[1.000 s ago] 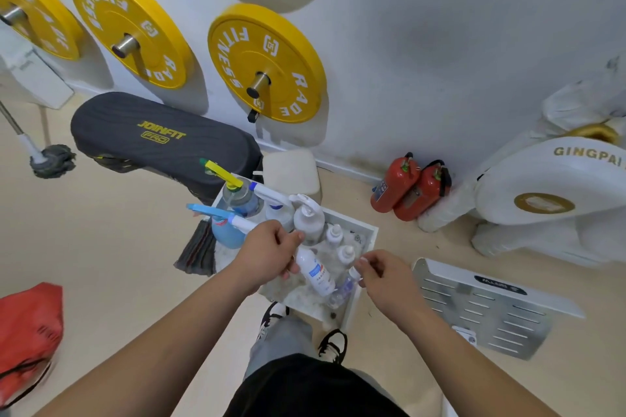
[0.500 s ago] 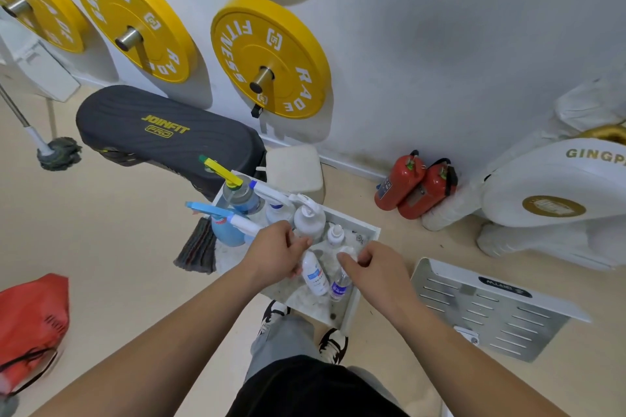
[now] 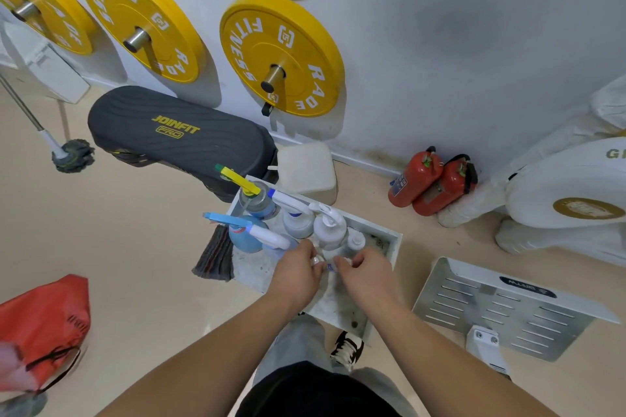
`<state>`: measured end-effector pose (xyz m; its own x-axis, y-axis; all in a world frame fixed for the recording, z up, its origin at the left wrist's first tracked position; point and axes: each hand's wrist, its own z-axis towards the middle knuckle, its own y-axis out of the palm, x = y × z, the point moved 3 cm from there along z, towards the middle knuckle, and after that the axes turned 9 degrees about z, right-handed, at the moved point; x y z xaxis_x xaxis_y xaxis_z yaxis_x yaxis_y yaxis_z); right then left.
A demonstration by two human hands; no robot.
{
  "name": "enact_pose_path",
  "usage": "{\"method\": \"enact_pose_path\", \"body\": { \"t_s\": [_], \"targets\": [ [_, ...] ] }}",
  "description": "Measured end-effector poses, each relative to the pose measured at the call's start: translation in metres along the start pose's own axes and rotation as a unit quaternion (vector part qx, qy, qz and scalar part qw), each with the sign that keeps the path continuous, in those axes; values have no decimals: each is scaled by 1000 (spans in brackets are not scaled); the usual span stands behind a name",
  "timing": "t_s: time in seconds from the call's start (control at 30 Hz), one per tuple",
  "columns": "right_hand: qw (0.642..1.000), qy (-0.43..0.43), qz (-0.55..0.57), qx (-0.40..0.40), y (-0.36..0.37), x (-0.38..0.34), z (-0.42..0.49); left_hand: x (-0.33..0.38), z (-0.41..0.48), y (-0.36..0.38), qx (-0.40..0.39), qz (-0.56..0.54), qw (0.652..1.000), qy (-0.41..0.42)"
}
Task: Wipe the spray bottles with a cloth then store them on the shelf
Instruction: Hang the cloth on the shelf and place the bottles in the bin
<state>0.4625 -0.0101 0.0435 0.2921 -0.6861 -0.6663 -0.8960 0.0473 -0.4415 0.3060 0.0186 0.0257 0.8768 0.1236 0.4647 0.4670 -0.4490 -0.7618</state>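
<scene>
Both grips clamp small bottles (image 3: pixel 316 261): left hand (image 3: pixel 298 276) and right hand (image 3: pixel 369 274) inside white tray (image 3: pixel 395 247)

Left hand (image 3: pixel 298 276) and right hand (image 3: pixel 369 276) nearly touching, fingers curled (forearms outstretched).

A gym: yellow weight plates (image 3: pixel 281 54) hang on wall pegs above a black JOINFIT pad (image 3: pixel 176 132).

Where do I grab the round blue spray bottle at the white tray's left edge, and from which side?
Take the round blue spray bottle by its neck, just under the light blue trigger, coming from above and the left. It stands upright with the trigger pointing left; a grey bottle with a yellow trigger behind and a white sprayer nozzle on its right likely block those sides.
</scene>
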Motion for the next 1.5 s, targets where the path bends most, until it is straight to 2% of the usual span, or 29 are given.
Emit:
{"method": "enact_pose_path", "body": {
  "t_s": [0.2,0.47,0.6,0.8,1.03,1.13,1.33,1.5],
  "targets": [
    [999,12,-38,6,19,6,12,-7,4,-1,1,-27,999,-20],
    [999,25,-19,-9,33,10,12,-7,9,-2,-15,-33,999,19],
    [998,30,27,-54,39,14,10,-26,4,8,-25,-31,999,19],
    [995,15,26,-96,42,17,9,-35,8,11,-34,-44,998,17],
    [997,6,38,-74,39,19,12,-42,6,13,-17,-46,999,-9],
    [996,3,47,-71,39,22,14,-59,0,19,-34,-35,998,-42],
    [994,7,50,-92,46,24,15,-73,-10,29,-47,-104,986,-121],
    [995,0,42,-89,45,27,12,-69,-15,38,-51,-135,980,-135]
  ]
}}
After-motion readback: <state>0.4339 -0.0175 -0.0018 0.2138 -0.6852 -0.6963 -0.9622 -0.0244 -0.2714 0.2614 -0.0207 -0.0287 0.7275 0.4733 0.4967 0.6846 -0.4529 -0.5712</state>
